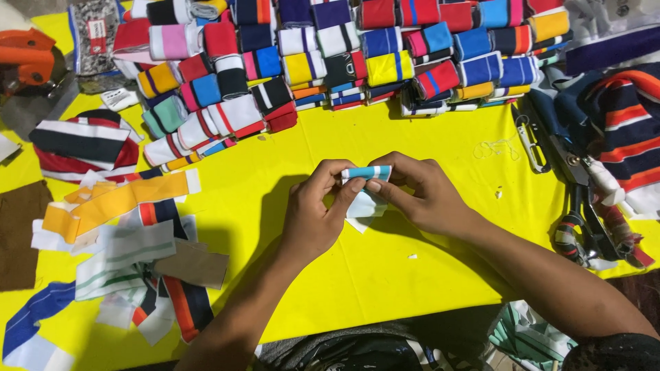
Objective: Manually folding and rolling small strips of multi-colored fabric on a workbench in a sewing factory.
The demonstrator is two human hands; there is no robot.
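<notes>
Near the table's (385, 275) near-left corner lay loose strips (124, 254) (orange, white, navy, some overlapping). At the middle of the yellow surface the left hand (313, 213) and right hand (423, 196) met, fingertips of both pinched on a small blue-and-white folded band (366, 180), held just above the cloth with its white end hanging down. By the right edge lay scissors (584, 227) beside striped fabric (629, 130). Along the far edge stood rows of folded bands (344, 55), many-coloured and packed close.
</notes>
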